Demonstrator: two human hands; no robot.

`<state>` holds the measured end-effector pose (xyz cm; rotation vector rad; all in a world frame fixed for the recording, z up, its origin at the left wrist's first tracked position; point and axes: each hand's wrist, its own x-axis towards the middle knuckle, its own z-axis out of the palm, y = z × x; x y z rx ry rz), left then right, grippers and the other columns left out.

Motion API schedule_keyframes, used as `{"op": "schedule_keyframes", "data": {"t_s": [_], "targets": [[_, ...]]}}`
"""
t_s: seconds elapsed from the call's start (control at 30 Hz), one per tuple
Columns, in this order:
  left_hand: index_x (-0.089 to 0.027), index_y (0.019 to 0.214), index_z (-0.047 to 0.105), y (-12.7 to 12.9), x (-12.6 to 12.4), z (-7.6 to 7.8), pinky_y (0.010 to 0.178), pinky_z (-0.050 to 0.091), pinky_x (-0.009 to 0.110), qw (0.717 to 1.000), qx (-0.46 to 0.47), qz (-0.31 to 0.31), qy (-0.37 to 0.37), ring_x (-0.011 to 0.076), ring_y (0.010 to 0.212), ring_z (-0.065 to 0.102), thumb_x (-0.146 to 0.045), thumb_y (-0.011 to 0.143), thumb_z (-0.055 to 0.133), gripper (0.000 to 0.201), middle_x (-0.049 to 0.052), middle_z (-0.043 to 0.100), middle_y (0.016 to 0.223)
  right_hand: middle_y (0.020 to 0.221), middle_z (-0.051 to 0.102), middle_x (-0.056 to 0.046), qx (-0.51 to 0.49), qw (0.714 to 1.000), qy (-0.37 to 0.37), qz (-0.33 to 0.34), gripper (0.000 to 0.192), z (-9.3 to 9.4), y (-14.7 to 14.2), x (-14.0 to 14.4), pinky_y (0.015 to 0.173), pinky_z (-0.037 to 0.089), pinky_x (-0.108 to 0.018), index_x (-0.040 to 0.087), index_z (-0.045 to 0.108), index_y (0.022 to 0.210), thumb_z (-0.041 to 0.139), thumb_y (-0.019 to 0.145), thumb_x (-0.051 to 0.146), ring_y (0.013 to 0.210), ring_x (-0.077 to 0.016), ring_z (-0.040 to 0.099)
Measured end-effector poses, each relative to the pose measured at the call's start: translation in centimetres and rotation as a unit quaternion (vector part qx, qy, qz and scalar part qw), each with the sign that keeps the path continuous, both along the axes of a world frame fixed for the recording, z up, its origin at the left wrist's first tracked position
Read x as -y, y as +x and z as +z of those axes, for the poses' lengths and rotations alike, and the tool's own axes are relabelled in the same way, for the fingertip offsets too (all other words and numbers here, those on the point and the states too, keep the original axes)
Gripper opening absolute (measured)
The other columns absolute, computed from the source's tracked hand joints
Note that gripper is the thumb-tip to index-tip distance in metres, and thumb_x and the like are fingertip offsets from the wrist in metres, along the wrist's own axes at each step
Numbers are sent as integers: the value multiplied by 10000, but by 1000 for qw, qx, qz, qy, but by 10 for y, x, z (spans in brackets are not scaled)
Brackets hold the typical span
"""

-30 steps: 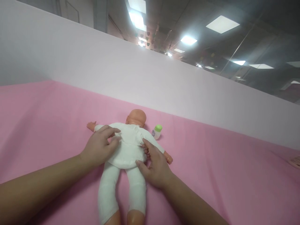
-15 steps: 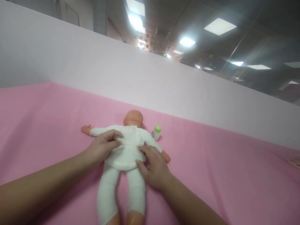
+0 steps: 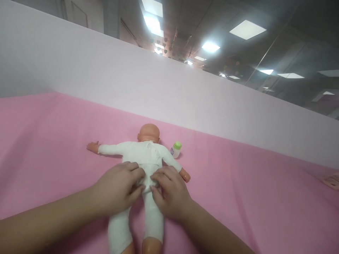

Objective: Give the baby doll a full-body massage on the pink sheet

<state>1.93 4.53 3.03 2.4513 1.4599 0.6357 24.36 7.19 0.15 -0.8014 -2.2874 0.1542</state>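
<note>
A baby doll (image 3: 137, 151) with a white cloth body lies face down, its bald head away from me and its arms stretched out to the sides. Over the left side of its lower back, my left hand (image 3: 119, 187) has curled fingers and thumb closing on the white cloth. My right hand (image 3: 171, 192) pinches at the right side of the lower back, close to the left hand's fingertips. How much cloth each hand grips is partly hidden by the fingers. A small bottle with a green cap (image 3: 176, 150) stands tilted near the doll's right-side arm.
Pink sheeting (image 3: 225, 197) with soft creases covers the surface under the doll. A white wall panel (image 3: 119, 74) rises along the far edge. A pale pink object (image 3: 332, 180) is cut off at the right edge.
My left hand has moved down and right from the doll's mid-back to its lower back, its fingers curling in. My right hand has shifted slightly toward the middle.
</note>
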Motion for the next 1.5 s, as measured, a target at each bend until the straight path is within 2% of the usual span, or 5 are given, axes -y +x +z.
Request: {"op": "schedule_keyframes", "data": {"t_s": [0.37, 0.57, 0.77, 1.17, 1.5], "targets": [[-223, 980, 662, 5, 1, -8, 759, 464, 380, 997, 29, -64, -12, 248, 857, 596, -279, 867, 552, 167, 56, 635, 927, 832, 640, 1, 25, 995, -92, -6, 57, 8, -2, 4, 742, 451, -332, 231, 580, 855, 629, 843, 205, 801, -193, 599], [-220, 946, 668, 6, 1, -10, 745, 455, 371, 996, 36, -84, 15, 234, 816, 578, -239, 888, 514, 166, 51, 621, 856, 712, 577, 36, 22, 991, -127, -47, 200, 8, -1, 0, 653, 389, -286, 217, 494, 722, 624, 872, 200, 678, -145, 545], [-194, 839, 653, 10, 2, -12, 776, 429, 405, 988, 52, -83, 115, 238, 812, 526, -202, 922, 463, 208, 68, 591, 823, 726, 576, 40, 23, 990, -129, -53, 210, 4, -1, -4, 661, 377, -276, 213, 481, 727, 631, 869, 179, 708, -140, 548], [-183, 873, 670, 11, 2, -16, 764, 434, 398, 990, 45, -88, 103, 227, 787, 534, -185, 924, 462, 214, 52, 600, 796, 850, 589, -28, 24, 998, 18, -51, 58, 2, -8, 13, 773, 411, -352, 214, 561, 846, 584, 863, 163, 826, -209, 526], [-199, 884, 698, 13, -4, -18, 757, 469, 387, 997, 12, -71, 43, 230, 779, 594, -272, 959, 484, 238, 56, 645, 811, 816, 662, 3, 85, 990, -103, -47, 60, 5, -5, 6, 734, 421, -323, 224, 613, 835, 603, 895, 222, 785, -180, 613]]}}
